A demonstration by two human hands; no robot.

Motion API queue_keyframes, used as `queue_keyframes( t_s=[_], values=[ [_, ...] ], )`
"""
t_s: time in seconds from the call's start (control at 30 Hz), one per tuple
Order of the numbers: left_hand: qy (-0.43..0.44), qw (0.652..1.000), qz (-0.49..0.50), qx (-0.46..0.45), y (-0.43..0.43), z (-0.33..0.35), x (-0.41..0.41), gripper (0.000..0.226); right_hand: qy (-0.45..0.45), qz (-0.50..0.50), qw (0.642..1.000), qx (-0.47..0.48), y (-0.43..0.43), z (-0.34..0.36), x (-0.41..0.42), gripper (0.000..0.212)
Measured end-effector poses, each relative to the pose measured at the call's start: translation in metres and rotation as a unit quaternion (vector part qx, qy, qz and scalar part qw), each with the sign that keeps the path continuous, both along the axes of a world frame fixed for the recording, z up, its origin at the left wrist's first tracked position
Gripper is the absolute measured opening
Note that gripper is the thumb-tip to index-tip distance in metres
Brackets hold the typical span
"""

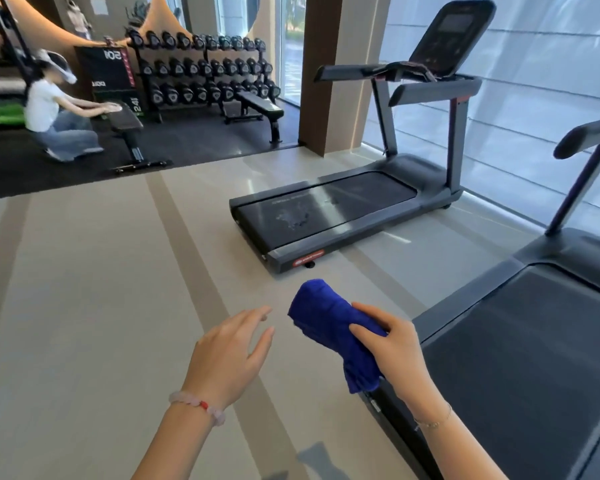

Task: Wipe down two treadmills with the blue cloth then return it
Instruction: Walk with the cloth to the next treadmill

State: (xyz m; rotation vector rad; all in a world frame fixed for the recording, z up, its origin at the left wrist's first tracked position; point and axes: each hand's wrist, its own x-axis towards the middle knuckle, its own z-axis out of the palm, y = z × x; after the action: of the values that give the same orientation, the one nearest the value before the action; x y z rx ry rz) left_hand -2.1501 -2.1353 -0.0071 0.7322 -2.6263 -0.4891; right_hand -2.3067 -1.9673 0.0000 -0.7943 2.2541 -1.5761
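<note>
- The step in hand looks like carrying the cloth (326, 317) to a treadmill. No surface is being wiped right now, and nothing shows how much wiping is already done.
- The right grip (392, 348) is curled round the cloth, with the thumb and fingers pinching its middle. The cloth is bunched into a thick roll held in the air above the floor (84, 306), touching neither machine.
- From the right grip, the fat end of the roll sticks out toward 10 o'clock, and a short tail hangs out toward 7 o'clock.
- The left grip (232, 351) is spread and relaxed and holds nothing. The cloth is just beside it at 3 o'clock, with a gap between them.
- The near treadmill (520, 341) fills the view from 3 to 5 o'clock, with its deck edge just beside the right grip.
- The far treadmill (343, 202) stands well apart at 1 o'clock, with pale smudges on the rear of its belt.
- The next move probably calls for shaking the roll open, perhaps with the left grip's help. The cloth would then be pressed flat on a rail, console or belt, and the near machine is the easier reach.
</note>
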Motion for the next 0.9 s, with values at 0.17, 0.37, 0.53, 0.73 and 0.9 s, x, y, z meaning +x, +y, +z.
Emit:
queue_keyframes(
  t_s=[0.17, 0.37, 0.53, 0.73, 0.9],
  values=[
    [0.013, 0.999, -0.041, -0.011, -0.050, -0.005, -0.027, 0.037, -0.012, -0.036, 0.999, -0.007, -0.046, -0.002, -0.006, 0.041],
    [0.021, 0.997, -0.064, -0.042, -0.111, -0.014, -0.077, 0.034, -0.033, -0.065, 0.997, -0.003, -0.102, -0.012, -0.045, 0.039],
    [0.027, 0.992, -0.054, -0.112, -0.178, -0.023, -0.137, 0.038, -0.057, -0.062, 0.996, -0.005, -0.162, -0.022, -0.105, 0.037],
    [0.009, 0.987, -0.053, -0.153, -0.265, -0.020, -0.221, 0.045, -0.062, -0.069, 0.996, -0.018, -0.248, -0.025, -0.194, 0.037],
    [-0.001, 0.985, -0.035, -0.166, -0.319, -0.023, -0.279, 0.047, -0.055, -0.073, 0.996, -0.013, -0.294, -0.022, -0.261, 0.042]
  ],
)
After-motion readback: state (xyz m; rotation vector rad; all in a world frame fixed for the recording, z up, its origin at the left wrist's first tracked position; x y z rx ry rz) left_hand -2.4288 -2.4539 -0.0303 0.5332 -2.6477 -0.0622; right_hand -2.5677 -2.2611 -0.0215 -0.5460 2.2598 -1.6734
